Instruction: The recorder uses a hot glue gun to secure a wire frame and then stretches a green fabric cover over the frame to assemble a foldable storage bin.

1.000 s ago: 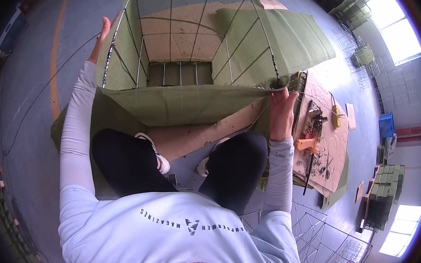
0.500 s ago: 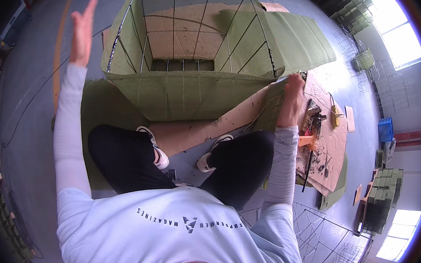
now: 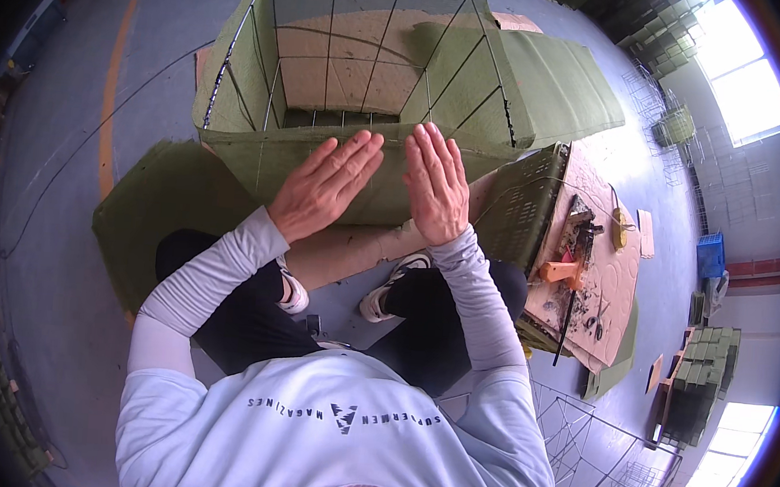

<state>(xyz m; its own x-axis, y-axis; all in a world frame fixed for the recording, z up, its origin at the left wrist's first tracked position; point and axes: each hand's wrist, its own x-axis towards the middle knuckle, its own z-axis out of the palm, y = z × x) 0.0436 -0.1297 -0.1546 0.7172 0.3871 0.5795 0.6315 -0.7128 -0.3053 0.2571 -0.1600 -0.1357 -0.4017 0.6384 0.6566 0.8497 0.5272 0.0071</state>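
Both of my hands hold nothing and lie flat, side by side, over the near face of a green fabric-lined wire frame box. My left hand has its fingers stretched out and pointing up and inward. My right hand is stretched out too, a small gap from the left. Whether the palms touch the fabric I cannot tell. The green fabric covers the outside of the box, and thin dark metal wires form its grid. Brown cardboard shows through the grid inside it.
At my right, a cardboard-topped green crate bears an orange-handled tool, scissors and a yellow object. Green fabric lies on the floor at left, more beyond the box. Wire frames stand behind me at right.
My hands were wide apart, raised on either side of the box. They have swung inward and now lie close together in front of it.
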